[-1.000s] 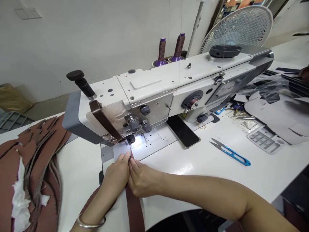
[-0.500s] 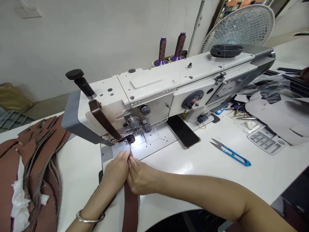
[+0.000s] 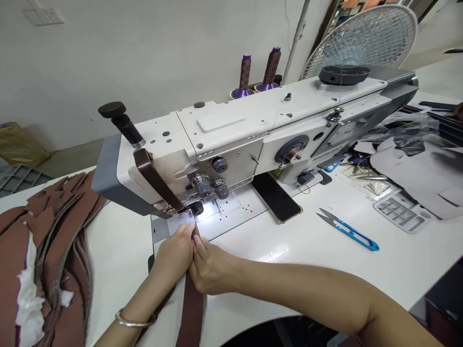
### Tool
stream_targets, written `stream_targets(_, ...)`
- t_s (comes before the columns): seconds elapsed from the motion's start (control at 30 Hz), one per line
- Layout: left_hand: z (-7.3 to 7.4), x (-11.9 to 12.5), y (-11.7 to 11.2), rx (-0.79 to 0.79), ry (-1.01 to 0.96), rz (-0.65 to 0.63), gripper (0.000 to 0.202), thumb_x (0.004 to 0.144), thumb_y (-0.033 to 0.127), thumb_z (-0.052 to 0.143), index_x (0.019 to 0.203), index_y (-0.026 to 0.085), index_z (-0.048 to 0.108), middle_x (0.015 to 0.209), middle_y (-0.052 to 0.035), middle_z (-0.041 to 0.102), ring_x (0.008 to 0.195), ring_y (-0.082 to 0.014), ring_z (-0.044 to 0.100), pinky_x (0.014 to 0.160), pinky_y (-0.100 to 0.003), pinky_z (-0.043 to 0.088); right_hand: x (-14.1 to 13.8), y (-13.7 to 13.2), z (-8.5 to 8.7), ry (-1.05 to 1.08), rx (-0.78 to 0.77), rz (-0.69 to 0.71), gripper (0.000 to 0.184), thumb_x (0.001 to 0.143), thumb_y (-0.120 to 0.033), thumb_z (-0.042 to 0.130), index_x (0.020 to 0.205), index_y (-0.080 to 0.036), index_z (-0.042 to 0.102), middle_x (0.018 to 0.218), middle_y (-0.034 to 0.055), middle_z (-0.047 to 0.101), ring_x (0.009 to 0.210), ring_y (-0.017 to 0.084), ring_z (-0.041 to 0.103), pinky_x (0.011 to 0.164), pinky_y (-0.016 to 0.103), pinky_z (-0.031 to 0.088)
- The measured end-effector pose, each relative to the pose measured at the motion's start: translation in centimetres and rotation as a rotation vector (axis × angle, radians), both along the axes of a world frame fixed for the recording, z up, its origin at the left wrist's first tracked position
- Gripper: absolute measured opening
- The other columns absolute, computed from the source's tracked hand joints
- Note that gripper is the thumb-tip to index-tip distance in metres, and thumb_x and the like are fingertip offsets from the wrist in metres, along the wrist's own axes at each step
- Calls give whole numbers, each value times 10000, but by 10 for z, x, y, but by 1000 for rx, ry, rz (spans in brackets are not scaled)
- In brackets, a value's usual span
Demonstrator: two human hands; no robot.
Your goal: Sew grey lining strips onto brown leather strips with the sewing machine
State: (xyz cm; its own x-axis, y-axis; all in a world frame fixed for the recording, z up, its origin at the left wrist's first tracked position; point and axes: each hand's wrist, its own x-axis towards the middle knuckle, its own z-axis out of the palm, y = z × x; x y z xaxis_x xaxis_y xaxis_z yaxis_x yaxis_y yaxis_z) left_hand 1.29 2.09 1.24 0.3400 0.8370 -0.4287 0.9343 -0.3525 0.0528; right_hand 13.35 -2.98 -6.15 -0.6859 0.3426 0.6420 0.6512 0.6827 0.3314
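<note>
A long brown leather-like strip (image 3: 191, 308) runs from the table's front edge up to the needle area of the white sewing machine (image 3: 224, 125). Just in front of the lit needle plate (image 3: 231, 207), my left hand (image 3: 177, 253) has its fingers closed on the strip's left side. Pressed against it, my right hand (image 3: 211, 267) pinches the same strip from the right. The two hands touch each other, and the strip's far end is partly hidden by fingers and the presser foot.
Brown cut pieces (image 3: 54, 250) are heaped at the left. Beside the machine lie a black phone (image 3: 277, 197) and blue thread snips (image 3: 349, 230). Grey-white scraps (image 3: 408, 168) and a plastic template (image 3: 401, 212) are farther right. Two thread spools (image 3: 245, 74) and a fan (image 3: 361, 38) stand behind.
The strip's near end has swung slightly left. Both hands keep their hold at nearly the same spot, and the view has shifted a little.
</note>
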Motion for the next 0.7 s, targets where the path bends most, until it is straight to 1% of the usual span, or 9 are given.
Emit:
stream_targets(0.13, 0, 1, 1, -4, 7, -2, 449, 976, 182, 258, 1389, 162, 435, 1191, -110, 599, 967, -227, 639, 773, -322, 451, 0, 1, -2, -13, 1, -1, 292, 779, -56, 449, 913, 68, 677, 876, 299, 691, 834, 375, 693, 751, 532, 527)
stream_targets(0.27, 0, 2, 2, -5, -9, 1, 452, 978, 178, 254, 1392, 161, 433, 1236, -114, 587, 996, -232, 638, 799, -332, 459, 2, 3, 1, -47, -24, 4, 302, 795, -57, 464, 958, 96, 668, 905, 315, 684, 842, 367, 693, 750, 535, 535)
stream_targets(0.33, 0, 3, 2, -6, -3, -6, 453, 975, 171, 253, 1388, 160, 438, 1246, -115, 584, 1000, -237, 640, 803, -339, 464, 1, 0, 4, -62, -35, 2, 303, 805, -57, 478, 979, 116, 655, 912, 333, 676, 839, 371, 695, 744, 541, 541)
stream_targets(0.4, 0, 3, 1, -2, 20, -12, 463, 965, 157, 259, 1396, 155, 429, 1257, -120, 580, 985, -241, 647, 794, -345, 471, -1, -7, 9, -85, -32, -17, 298, 808, -65, 481, 965, 123, 650, 898, 346, 671, 829, 384, 698, 704, 537, 553)
stream_targets(0.47, 0, 3, 0, 5, 43, -16, 487, 950, 133, 268, 1419, 152, 401, 1276, -123, 571, 982, -240, 652, 787, -342, 476, -4, -15, 14, -95, -13, -45, 288, 800, -72, 471, 923, 108, 659, 875, 339, 675, 811, 391, 704, 648, 514, 567)
stream_targets(0.53, 1, 1, -1, 8, 51, -21, 516, 934, 108, 268, 1437, 152, 375, 1300, -125, 559, 994, -236, 653, 785, -336, 479, -7, -22, 17, -113, -2, -61, 283, 796, -74, 459, 897, 90, 666, 870, 325, 682, 800, 382, 711, 627, 493, 580)
stream_targets(0.63, 1, -3, -3, -7, 44, -41, 539, 915, 87, 272, 1443, 151, 361, 1295, -124, 560, 1006, -238, 647, 788, -338, 481, -9, -24, 18, -132, -11, -50, 283, 798, -73, 450, 896, 81, 666, 873, 318, 685, 798, 371, 716, 628, 485, 590)
stream_targets(0.7, 0, -5, -3, -20, 38, -53, 540, 905, 76, 272, 1431, 143, 377, 1250, -123, 578, 990, -242, 646, 789, -349, 483, -8, -22, 17, -108, -14, -43, 289, 794, -70, 446, 901, 86, 664, 879, 320, 684, 805, 373, 716, 625, 477, 591)
